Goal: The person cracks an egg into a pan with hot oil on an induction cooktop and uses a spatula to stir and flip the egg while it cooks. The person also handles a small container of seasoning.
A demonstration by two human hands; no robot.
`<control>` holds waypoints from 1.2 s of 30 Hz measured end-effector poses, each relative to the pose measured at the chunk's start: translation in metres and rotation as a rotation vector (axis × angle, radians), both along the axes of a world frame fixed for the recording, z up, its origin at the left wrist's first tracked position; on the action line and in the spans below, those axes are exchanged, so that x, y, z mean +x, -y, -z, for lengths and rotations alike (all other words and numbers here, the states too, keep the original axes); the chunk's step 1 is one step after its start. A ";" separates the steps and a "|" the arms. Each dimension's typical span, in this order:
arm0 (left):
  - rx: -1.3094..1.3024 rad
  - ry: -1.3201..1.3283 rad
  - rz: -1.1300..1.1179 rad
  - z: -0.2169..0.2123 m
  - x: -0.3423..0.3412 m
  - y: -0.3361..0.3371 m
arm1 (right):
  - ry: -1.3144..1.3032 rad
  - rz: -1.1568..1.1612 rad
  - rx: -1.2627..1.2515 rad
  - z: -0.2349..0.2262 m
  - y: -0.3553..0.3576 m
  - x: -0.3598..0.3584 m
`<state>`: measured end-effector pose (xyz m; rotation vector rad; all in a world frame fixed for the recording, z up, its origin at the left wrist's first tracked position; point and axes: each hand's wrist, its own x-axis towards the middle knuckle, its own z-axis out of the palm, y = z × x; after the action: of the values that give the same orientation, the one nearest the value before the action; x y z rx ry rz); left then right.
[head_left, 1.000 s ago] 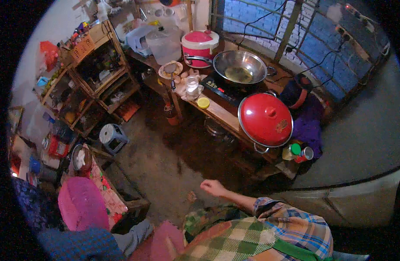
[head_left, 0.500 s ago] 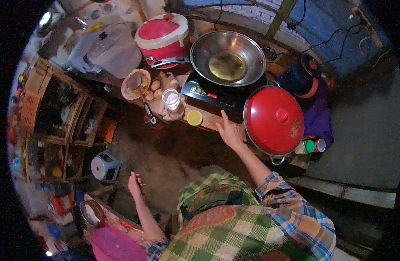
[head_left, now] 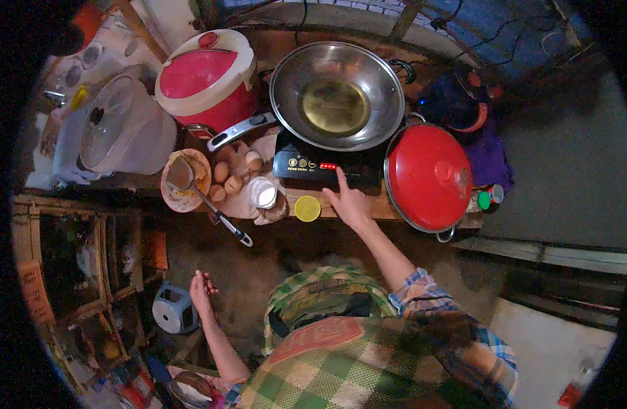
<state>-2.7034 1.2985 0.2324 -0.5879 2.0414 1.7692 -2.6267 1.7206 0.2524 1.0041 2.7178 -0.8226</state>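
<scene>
My right hand [head_left: 351,206] reaches over the counter's front edge with its index finger stretched onto or just above the panel of the black induction cooker [head_left: 300,168], beside a lit red display. Its thumb stands apart, and nothing is held. On the cooker sits a steel wok [head_left: 286,88] with yellowish liquid [head_left: 335,108] in the bottom. Near this hand are a yellow round lid [head_left: 307,208] and an open jar of white contents [head_left: 263,193]. My left hand [head_left: 202,293] hangs low, away from the counter, loosely open with nothing visible in it.
A red lidded pan [head_left: 429,177] stands right of the cooker. Left are a red-and-white rice cooker [head_left: 207,82], several eggs [head_left: 233,184], and a bowl [head_left: 185,200] with a ladle [head_left: 221,217] whose handle overhangs the edge. A stool [head_left: 175,308] stands on the floor.
My right index finger has moved from the counter's front edge up to the cooker panel. The view has shifted and turned. The left hand still hangs low.
</scene>
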 end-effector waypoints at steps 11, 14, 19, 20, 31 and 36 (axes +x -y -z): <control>-0.018 0.045 0.132 0.011 -0.065 0.011 | 0.107 0.283 0.131 0.010 -0.023 0.029; -0.017 0.037 0.195 0.023 -0.069 0.012 | 0.160 0.261 0.130 0.016 -0.028 0.027; 0.005 0.067 0.206 0.031 -0.064 0.008 | 0.192 0.212 0.109 0.004 -0.028 0.018; -0.020 0.071 0.205 0.030 -0.060 0.004 | 0.187 0.194 0.114 0.004 -0.027 0.018; -0.037 0.086 0.176 0.016 -0.046 -0.016 | -0.181 0.099 -0.044 0.003 0.014 0.008; 0.000 0.048 0.183 0.017 -0.047 -0.011 | -0.356 -0.159 -0.140 0.006 0.081 -0.001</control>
<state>-2.7505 1.3094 0.2150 -0.4240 1.9943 1.6341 -2.6274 1.6393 0.2464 0.6562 2.9232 -1.2434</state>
